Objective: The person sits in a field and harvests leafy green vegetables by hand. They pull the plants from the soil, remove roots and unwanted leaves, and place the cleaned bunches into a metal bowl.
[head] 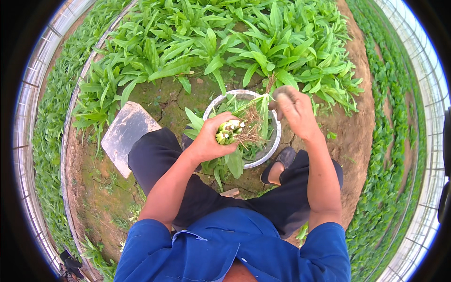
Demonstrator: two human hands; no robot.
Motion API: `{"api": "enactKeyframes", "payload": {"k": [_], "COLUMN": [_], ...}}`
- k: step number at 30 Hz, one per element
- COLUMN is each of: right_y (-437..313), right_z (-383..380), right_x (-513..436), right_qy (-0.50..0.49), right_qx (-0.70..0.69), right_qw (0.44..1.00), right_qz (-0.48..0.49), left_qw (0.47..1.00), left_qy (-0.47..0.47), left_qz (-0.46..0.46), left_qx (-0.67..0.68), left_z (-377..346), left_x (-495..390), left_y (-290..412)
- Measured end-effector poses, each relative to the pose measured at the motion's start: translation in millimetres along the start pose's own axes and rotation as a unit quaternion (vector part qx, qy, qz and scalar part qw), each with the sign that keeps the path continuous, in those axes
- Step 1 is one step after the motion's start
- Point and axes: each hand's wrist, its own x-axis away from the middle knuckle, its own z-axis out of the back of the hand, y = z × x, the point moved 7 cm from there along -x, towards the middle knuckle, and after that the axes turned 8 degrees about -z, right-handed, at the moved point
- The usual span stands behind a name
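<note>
My left hand [213, 135] is wrapped around a bunch of leafy greens [227, 131], its pale cut stem ends facing up towards me and its leaves hanging below. Brown fibrous roots [252, 135] stick out beside those stem ends. Over the far right rim of a round tub [262, 160], my right hand [294, 111] has its fingers curled at a slender green plant [264, 112]. Brown roots [270, 83] top that plant, and its narrow leaves droop into the tub. Loose green leaves [230, 104] lie inside the tub, between my feet.
A dense bed of leafy plants [197, 46] grows just beyond the tub. A flat worn board [128, 134] lies by my left knee. Cracked soil [165, 95] surrounds me, with a bare dirt strip [356, 141] on the right. My shoe [286, 157] stands close to the tub.
</note>
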Motion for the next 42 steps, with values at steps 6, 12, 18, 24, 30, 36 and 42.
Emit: {"api": "enactKeyframes", "payload": {"k": [6,12,18,24,30,36,42], "right_y": [6,2,22,37,39,41,47], "right_z": [8,13,-2,-1,-3,0,-2], "right_x": [5,8,18,15,13,13,16], "right_qy": [0.024,0.064,0.076,0.063,0.046,0.022,0.018], "right_qx": [0.015,0.134,0.095,0.071,0.292,0.088,0.111], "right_qw": [0.999,0.988,0.991,0.99,0.953,0.99,0.987], "right_qz": [-0.03,0.049,-0.053,-0.108,-0.067,-0.11,-0.116], "left_qw": [0.979,0.998,0.938,0.908,0.892,0.89,0.881], "left_qy": [0.002,-0.03,-0.002,-0.032,-0.055,-0.044,-0.071], "left_qz": [0.13,0.017,-0.123,-0.164,-0.163,-0.164,-0.161], "left_qx": [0.16,-0.054,-0.323,-0.385,-0.419,-0.422,-0.44], "left_z": [-6,-5,-14,-24,-25,-22,-27], "left_x": [15,7,1,0,0,0,1], "left_y": [-20,-9,13,21,18,21,18]}}
